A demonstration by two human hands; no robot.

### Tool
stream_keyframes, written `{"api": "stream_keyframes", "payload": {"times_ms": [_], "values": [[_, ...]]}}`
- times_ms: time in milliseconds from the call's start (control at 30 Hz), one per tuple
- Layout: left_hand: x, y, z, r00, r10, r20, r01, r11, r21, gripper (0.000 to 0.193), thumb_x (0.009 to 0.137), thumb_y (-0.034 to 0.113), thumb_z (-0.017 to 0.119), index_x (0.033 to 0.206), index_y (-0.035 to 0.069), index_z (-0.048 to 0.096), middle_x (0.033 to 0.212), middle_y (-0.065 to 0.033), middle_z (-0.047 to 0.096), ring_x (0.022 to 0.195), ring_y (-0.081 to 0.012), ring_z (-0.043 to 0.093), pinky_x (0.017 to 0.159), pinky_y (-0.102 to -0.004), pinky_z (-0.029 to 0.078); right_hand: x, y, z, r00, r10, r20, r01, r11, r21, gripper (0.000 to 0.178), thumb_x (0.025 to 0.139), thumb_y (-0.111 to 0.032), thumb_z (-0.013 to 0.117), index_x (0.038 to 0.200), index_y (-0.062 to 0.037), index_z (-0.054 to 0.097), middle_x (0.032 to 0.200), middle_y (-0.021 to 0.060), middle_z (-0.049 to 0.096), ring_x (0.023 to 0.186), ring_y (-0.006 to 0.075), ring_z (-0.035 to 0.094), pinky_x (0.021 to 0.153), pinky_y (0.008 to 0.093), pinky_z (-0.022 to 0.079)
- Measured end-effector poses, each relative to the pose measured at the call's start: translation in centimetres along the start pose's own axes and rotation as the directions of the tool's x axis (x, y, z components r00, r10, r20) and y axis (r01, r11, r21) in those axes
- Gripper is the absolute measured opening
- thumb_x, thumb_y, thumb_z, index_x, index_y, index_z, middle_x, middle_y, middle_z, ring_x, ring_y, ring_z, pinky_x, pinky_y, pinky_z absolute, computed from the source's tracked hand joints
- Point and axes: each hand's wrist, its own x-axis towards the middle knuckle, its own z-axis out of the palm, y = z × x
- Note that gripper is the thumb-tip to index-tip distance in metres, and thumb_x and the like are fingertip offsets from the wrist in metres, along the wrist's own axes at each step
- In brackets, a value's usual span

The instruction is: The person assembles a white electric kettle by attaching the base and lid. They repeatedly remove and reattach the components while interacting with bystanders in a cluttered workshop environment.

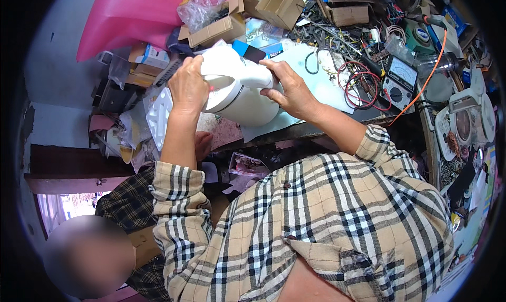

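A white rounded household appliance [252,108] stands tilted at the bench's near edge; its exact kind is not plain. A dark seam runs round it, and a thick curved piece like a handle or spout juts out on its right. My left hand [188,86] is closed over the appliance's left end, fingers curled over the top. On the right, my right hand [291,90] grips the jutting piece, thumb below and fingers above. Beneath the appliance lies a pale sheet [326,94]. The appliance's far side and underside are hidden.
Red and black test leads [363,88] lie beside an analog multimeter [399,83]. Scissors [315,59] rest on the sheet. Opened cardboard boxes [219,28] and loose parts crowd the back. Another person in dark plaid [126,202] is close on my left, a hand [203,144] near the bench edge.
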Motion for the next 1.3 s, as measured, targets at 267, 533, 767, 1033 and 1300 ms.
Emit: {"api": "stream_keyframes", "payload": {"times_ms": [267,533,767,1033,1300], "values": [[-0.4,0.4,0.9,0.998,-0.03,-0.053,0.029,1.0,-0.01,0.02,0.072,0.002,0.064,0.091,0.006,0.058,0.089,-0.0135,0.061,0.086,-0.0361,0.064,0.072,-0.0472,0.05,0.2,0.2,0.0,0.999,-0.039,-0.019,0.038,0.999,-0.038,0.069,0.077,-0.008,0.075,0.137,-0.012,0.043,0.108,0.0141,0.052,0.099,0.0286,0.056,0.088,0.0375,0.046],[0.2,-0.6,1.1,0.999,-0.008,0.043,0.008,1.0,-0.005,0.024,0.075,0.007,0.065,0.097,0.008,0.057,0.095,-0.0126,0.063,0.088,-0.0366,0.064,0.073,-0.0476,0.05,-0.7,1.3,-0.5,0.999,-0.005,-0.034,0.003,0.997,-0.072,0.068,0.076,-0.015,0.077,0.134,-0.0061,0.042,0.11,0.0167,0.05,0.102,0.0322,0.056,0.091,0.0399,0.047],[0.3,-0.5,1.5,0.999,-0.028,0.043,0.028,1.0,-0.005,0.025,0.077,0.007,0.063,0.1,0.009,0.056,0.099,-0.012,0.063,0.092,-0.0376,0.063,0.074,-0.0475,0.049,-2.6,1.7,-0.4,0.993,0.104,-0.049,-0.106,0.994,-0.031,0.062,0.078,-0.013,0.075,0.132,-0.007,0.046,0.112,0.0157,0.052,0.103,0.0304,0.056,0.091,0.0385,0.047],[0.3,-1.0,1.6,0.986,-0.07,0.152,0.072,0.997,-0.007,0.035,0.078,0.012,0.066,0.111,0.008,0.055,0.11,-0.0137,0.062,0.098,-0.0392,0.061,0.08,-0.0463,0.048,-4.1,1.8,1.3,0.974,-0.042,-0.224,0.021,0.995,-0.094,0.058,0.08,-0.017,0.072,0.132,-0.0086,0.048,0.104,0.0132,0.054,0.092,0.0321,0.061,0.078,0.0383,0.052],[0.5,-1.1,1.6,0.982,-0.108,0.153,0.098,0.993,0.069,0.04,0.079,0.017,0.069,0.116,0.009,0.057,0.115,-0.0162,0.061,0.102,-0.0389,0.06,0.084,-0.0452,0.049,-3.1,0.4,3.4,0.994,-0.064,-0.085,0.058,0.996,-0.067,0.067,0.089,-0.018,0.059,0.14,0.0115,0.028,0.093,0.026,0.065,0.073,0.0363,0.066,0.064,0.0421,0.054]]}}
